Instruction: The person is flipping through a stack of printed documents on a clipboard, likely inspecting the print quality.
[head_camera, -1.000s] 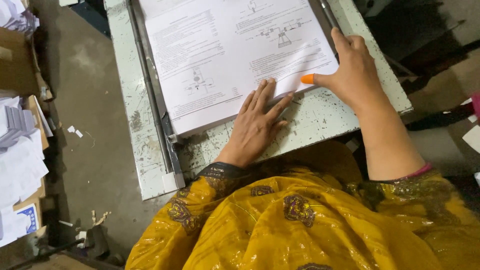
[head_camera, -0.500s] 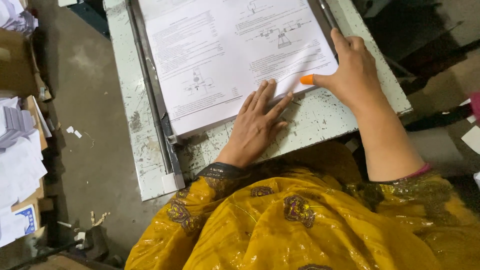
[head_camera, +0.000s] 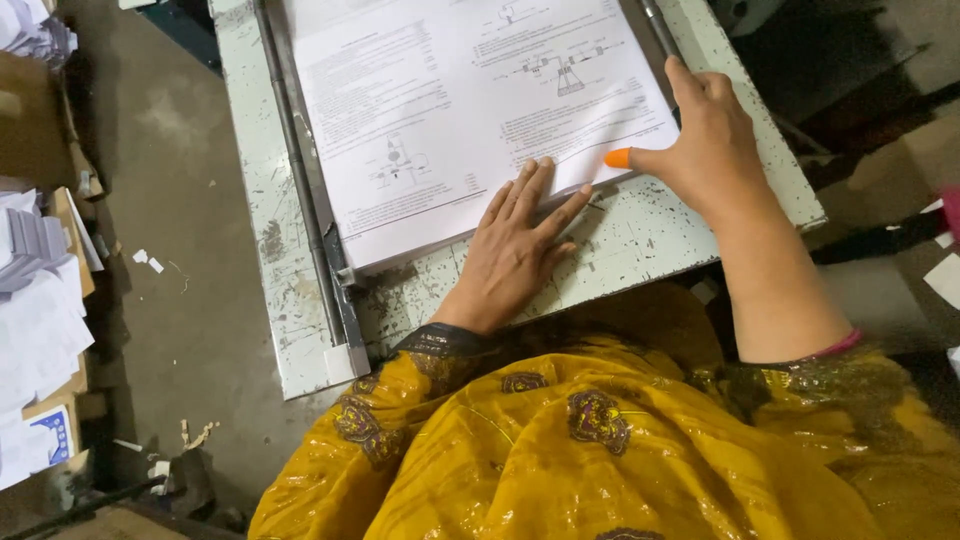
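**Both hands flat at the near edge of a printed paper stack**

On the worn, paint-chipped metal table (head_camera: 640, 240) lies a thick stack of white printed sheets (head_camera: 450, 110), its top page showing text and small line diagrams. The stack sits square against a dark metal guide rail (head_camera: 305, 190) along its left side, and its near edge runs slantwise across the table top.

At that near edge the left hand (head_camera: 515, 250) rests palm down, fingers spread and straight, the fingertips lying on the lowest part of the top page while the palm is on the bare table. It grips nothing. The right hand (head_camera: 715, 150) is at the stack's near right corner, open, fingers reaching up along the right side of the paper. Its thumb, capped with an orange rubber tip (head_camera: 618, 158), points left onto the page's edge.

Yellow patterned sleeves (head_camera: 600, 450) fill the foreground. Left of the table, on the grey floor (head_camera: 190, 300), stand more piles of white paper (head_camera: 40, 320).
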